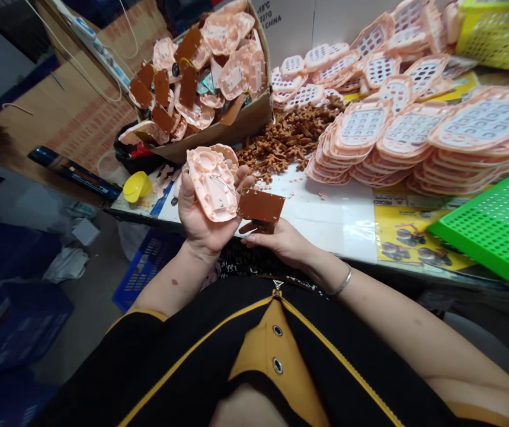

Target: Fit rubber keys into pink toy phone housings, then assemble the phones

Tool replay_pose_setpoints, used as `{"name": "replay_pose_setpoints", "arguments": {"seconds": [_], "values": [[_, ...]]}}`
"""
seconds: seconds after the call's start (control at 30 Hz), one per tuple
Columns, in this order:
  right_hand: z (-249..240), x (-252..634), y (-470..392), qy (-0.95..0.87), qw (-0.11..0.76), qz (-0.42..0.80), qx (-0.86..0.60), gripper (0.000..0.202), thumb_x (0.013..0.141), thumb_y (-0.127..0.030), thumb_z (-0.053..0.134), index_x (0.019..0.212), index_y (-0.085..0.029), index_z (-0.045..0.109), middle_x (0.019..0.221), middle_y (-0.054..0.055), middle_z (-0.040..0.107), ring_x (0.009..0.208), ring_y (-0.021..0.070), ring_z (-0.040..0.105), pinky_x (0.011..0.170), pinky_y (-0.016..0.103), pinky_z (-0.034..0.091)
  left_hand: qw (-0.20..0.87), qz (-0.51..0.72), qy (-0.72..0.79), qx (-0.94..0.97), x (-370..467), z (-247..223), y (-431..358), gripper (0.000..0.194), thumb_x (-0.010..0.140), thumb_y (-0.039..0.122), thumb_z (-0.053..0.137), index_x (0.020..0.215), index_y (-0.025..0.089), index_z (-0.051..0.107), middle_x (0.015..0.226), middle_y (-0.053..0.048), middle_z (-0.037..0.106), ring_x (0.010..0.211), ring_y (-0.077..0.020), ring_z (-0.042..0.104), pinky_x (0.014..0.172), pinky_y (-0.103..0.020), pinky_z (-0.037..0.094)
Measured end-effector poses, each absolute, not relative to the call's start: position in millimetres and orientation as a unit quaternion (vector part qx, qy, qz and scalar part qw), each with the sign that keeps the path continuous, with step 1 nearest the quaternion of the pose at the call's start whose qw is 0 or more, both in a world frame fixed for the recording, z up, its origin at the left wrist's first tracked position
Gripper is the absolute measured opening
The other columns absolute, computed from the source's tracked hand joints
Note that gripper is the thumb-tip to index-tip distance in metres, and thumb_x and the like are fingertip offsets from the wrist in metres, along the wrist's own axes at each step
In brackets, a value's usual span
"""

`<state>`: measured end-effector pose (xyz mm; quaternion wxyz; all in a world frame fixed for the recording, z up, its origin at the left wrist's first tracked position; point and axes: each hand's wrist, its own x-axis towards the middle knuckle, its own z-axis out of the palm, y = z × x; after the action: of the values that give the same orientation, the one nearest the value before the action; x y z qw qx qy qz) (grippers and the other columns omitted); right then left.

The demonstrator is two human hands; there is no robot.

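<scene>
My left hand (201,228) is wrapped round a pink plastic shell (213,187), its moulded inner side facing up. Thin wires run from the shell to a brown circuit board (261,206). My right hand (276,237) grips that board from below, thumb at its lower edge, just to the right of the shell. Behind the left hand stands a cardboard box (231,127) heaped with similar pink shells and brown boards. Small brown plastic parts (290,133) lie in a pile beyond my hands.
Stacks of pink perforated panels (365,127) stand at the right, with more panels behind. A green perforated tray (498,219) juts over the table's right front edge. A yellow scoop (137,187) sits at the left edge. Blue crates (147,267) are on the floor.
</scene>
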<state>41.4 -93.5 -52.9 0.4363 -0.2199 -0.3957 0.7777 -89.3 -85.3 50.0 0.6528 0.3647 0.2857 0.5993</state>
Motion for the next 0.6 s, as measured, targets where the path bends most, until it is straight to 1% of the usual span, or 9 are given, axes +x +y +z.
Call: {"name": "replay_pose_setpoints", "arguments": {"seconds": [0.1, 0.17, 0.23, 0.37, 0.47, 0.53, 0.57, 0.6], "values": [[-53.1, 42.8, -92.9, -0.360, 0.478, 0.766, -0.237, 0.041, 0.063, -0.037, 0.087, 0.094, -0.019, 0.067, 0.079, -0.001, 0.071, 0.066, 0.0105, 0.066, 0.064, 0.025, 0.055, 0.631, 0.604, 0.299, 0.384, -87.9, 48.5, -87.1, 0.071, 0.075, 0.074, 0.060, 0.126, 0.025, 0.059, 0.123, -0.010, 0.067, 0.126, -0.0347, 0.058, 0.102, -0.049, 0.048], [-49.5, 47.1, -94.0, -0.342, 0.505, 0.755, -0.240, 0.041, 0.063, -0.038, 0.087, 0.094, -0.020, 0.067, 0.077, -0.003, 0.070, 0.065, 0.0099, 0.066, 0.064, 0.024, 0.055, 0.597, 0.615, 0.304, 0.416, -87.4, 46.1, -88.3, 0.076, 0.068, 0.077, 0.064, 0.126, 0.027, 0.060, 0.125, -0.009, 0.066, 0.129, -0.0347, 0.056, 0.103, -0.047, 0.048], [-44.5, 52.0, -96.2, -0.329, 0.521, 0.749, -0.242, 0.039, 0.063, -0.039, 0.088, 0.091, -0.020, 0.067, 0.077, -0.003, 0.070, 0.065, 0.0097, 0.067, 0.065, 0.024, 0.055, 0.564, 0.631, 0.290, 0.447, -87.4, 42.1, -88.7, 0.077, 0.064, 0.076, 0.068, 0.125, 0.029, 0.060, 0.126, -0.007, 0.066, 0.132, -0.0337, 0.053, 0.105, -0.046, 0.047], [-40.0, 55.6, -100.7, -0.292, 0.508, 0.770, -0.251, 0.038, 0.063, -0.041, 0.088, 0.085, -0.020, 0.067, 0.082, -0.002, 0.071, 0.067, 0.0098, 0.069, 0.064, 0.023, 0.056, 0.521, 0.656, 0.249, 0.486, -88.9, 32.6, -87.9, 0.072, 0.066, 0.070, 0.070, 0.125, 0.029, 0.059, 0.125, -0.006, 0.065, 0.135, -0.0334, 0.050, 0.108, -0.046, 0.045], [-38.7, 54.8, -102.3, -0.291, 0.520, 0.760, -0.257, 0.039, 0.062, -0.042, 0.088, 0.085, -0.021, 0.066, 0.082, -0.002, 0.071, 0.069, 0.0110, 0.069, 0.067, 0.026, 0.057, 0.506, 0.649, 0.252, 0.510, -89.2, 33.0, -90.9, 0.073, 0.067, 0.072, 0.067, 0.124, 0.027, 0.058, 0.124, -0.008, 0.065, 0.135, -0.0345, 0.050, 0.108, -0.047, 0.044], [-30.7, 58.7, -104.9, -0.330, 0.576, 0.701, -0.260, 0.036, 0.066, -0.043, 0.086, 0.088, -0.023, 0.066, 0.080, -0.002, 0.071, 0.068, 0.0117, 0.068, 0.068, 0.028, 0.058, 0.518, 0.635, 0.261, 0.511, -87.9, 41.6, -96.5, 0.083, 0.059, 0.075, 0.069, 0.125, 0.026, 0.058, 0.118, -0.010, 0.068, 0.134, -0.0360, 0.051, 0.108, -0.048, 0.045], [-23.5, 62.7, -107.4, -0.366, 0.616, 0.646, -0.263, 0.032, 0.070, -0.042, 0.083, 0.090, -0.024, 0.066, 0.081, -0.002, 0.071, 0.070, 0.0127, 0.068, 0.069, 0.029, 0.058, 0.534, 0.625, 0.274, 0.499, -87.0, 48.3, -100.0, 0.090, 0.053, 0.078, 0.070, 0.126, 0.026, 0.057, 0.115, -0.010, 0.068, 0.133, -0.0367, 0.051, 0.108, -0.049, 0.045], [-14.6, 68.0, -110.7, -0.416, 0.652, 0.576, -0.263, 0.028, 0.074, -0.039, 0.081, 0.092, -0.025, 0.066, 0.084, 0.000, 0.071, 0.074, 0.0141, 0.069, 0.072, 0.031, 0.059, 0.556, 0.609, 0.286, 0.487, -86.0, 55.9, -103.4, 0.101, 0.044, 0.080, 0.073, 0.127, 0.025, 0.056, 0.112, -0.010, 0.069, 0.132, -0.0378, 0.051, 0.107, -0.049, 0.045]]}}
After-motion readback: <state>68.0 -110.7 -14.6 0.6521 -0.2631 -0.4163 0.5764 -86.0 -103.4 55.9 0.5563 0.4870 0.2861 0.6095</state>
